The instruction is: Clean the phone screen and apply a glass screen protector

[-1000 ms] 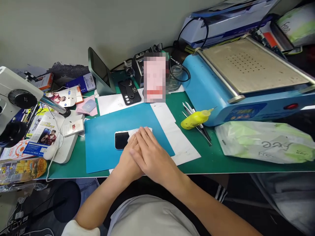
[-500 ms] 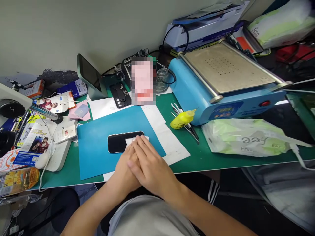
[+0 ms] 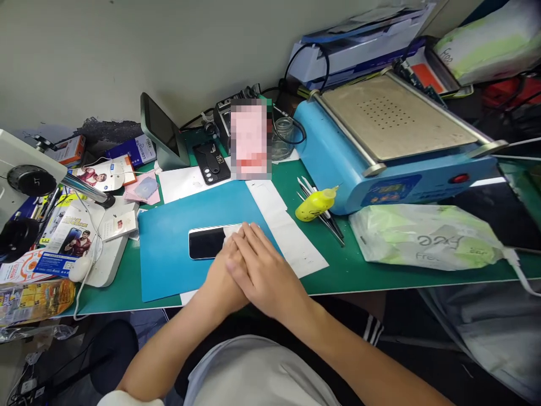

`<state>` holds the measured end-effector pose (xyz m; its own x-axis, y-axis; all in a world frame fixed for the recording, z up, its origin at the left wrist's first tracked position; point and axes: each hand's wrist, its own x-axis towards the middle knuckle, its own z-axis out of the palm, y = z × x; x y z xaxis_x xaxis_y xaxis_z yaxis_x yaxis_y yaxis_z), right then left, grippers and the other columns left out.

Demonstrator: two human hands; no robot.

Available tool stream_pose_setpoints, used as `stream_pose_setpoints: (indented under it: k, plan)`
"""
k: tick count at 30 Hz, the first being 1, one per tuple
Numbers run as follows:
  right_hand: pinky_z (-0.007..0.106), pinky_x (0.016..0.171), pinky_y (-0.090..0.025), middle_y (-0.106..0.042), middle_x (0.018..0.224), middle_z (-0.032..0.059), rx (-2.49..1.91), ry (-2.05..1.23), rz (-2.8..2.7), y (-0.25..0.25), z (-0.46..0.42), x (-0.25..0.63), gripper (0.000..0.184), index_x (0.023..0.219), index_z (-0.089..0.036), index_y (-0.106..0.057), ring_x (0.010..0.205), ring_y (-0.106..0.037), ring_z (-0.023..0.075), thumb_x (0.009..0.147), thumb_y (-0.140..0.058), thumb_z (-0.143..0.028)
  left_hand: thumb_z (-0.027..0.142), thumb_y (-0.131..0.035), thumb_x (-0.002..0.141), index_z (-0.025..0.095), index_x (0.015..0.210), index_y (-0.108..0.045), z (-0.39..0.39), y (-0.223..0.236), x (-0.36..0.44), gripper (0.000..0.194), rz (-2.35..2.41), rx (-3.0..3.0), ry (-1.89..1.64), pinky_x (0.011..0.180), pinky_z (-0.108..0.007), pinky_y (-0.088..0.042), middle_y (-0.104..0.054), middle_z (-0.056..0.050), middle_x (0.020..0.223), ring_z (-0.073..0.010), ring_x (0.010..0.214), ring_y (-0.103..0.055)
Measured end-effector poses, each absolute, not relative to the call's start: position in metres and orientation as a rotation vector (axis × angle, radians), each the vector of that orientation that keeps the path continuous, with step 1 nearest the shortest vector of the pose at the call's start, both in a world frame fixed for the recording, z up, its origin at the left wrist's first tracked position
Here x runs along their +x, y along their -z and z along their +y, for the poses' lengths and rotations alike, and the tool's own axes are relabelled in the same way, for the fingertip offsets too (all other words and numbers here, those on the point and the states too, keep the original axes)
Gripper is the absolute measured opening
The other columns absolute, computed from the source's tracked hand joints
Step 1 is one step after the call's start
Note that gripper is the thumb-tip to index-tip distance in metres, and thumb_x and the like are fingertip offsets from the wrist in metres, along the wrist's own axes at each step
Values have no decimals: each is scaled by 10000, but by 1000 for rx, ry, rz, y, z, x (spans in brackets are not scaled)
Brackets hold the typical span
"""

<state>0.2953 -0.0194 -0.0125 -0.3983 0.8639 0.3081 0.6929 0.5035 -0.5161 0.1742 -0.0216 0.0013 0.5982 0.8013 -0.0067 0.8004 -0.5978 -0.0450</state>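
Observation:
A phone (image 3: 205,244) with a dark screen lies flat on the blue mat (image 3: 167,282). Its right part is covered by my hands and a white tissue (image 3: 230,230). My left hand (image 3: 226,276) presses the tissue onto the screen; most of its fingers are hidden under the other hand. Across the back of it lies my right hand (image 3: 268,269), fingers stretched out side by side.
Right of the mat, a yellow bottle (image 3: 315,205) rests on tweezers. A blue heating machine (image 3: 350,163) stands behind a tissue pack (image 3: 426,239). A black phone case (image 3: 211,163) and glass jar (image 3: 284,144) are behind; a microscope (image 3: 29,180) is at left.
Stacked together, my hands have slid with the tissue along the phone's right part, baring more of the screen half a second ago than now. The camera view has shifted too.

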Motion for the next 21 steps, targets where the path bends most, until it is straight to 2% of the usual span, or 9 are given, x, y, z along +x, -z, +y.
stream_pose_setpoints:
  k: [4,8,11,14,19,21]
  plan:
    - [586,1183,-454,-457,1585,277,-1248,-416,-2229,14,-23,298,681,1503,12,-512,1521,-380,419,1073,-342,-489,338,-440,1078,71,1588,-385,-27,8,177,578,-1416,-2708,-17,1263,-506,-371,-402,-191,1654,-332,1540,-399]
    - [594,1199,-433,-465,1575,280,-1269,-470,-2257,11,-10,294,682,1489,26,-523,1520,-382,416,1082,-292,-471,397,-432,1077,62,1607,-346,-21,12,172,633,-1380,-2738,-17,1272,-550,-337,-413,-203,1643,-351,1537,-396]
    - [589,1180,-459,-475,1560,291,-1195,-394,-2311,9,-14,287,673,1474,40,-535,1499,-415,422,1075,-324,-459,362,-436,1068,116,1596,-388,-32,16,166,585,-1441,-2608,59,1240,-530,-396,-432,-161,1644,-338,1511,-440]
    - [572,1165,-486,-445,1587,267,-1143,-341,-2339,10,-20,277,672,1517,12,-493,1499,-419,412,1056,-401,-470,321,-425,1066,111,1561,-449,-44,20,158,539,-1513,-2478,63,1193,-492,-461,-489,-157,1609,-311,1454,-517]
    - [586,1188,-455,-427,1593,261,-1166,-446,-2355,6,-11,262,681,1507,26,-497,1515,-389,411,1075,-337,-476,376,-467,1049,144,1613,-374,-38,20,144,617,-1533,-2522,19,1262,-522,-370,-449,-135,1640,-322,1531,-408]
    - [582,1194,-450,-416,1601,256,-1141,-468,-2373,4,-14,259,694,1517,25,-482,1516,-387,408,1072,-346,-491,342,-465,1041,156,1617,-366,-43,21,139,613,-1571,-2509,35,1261,-532,-371,-445,-131,1643,-323,1533,-406]
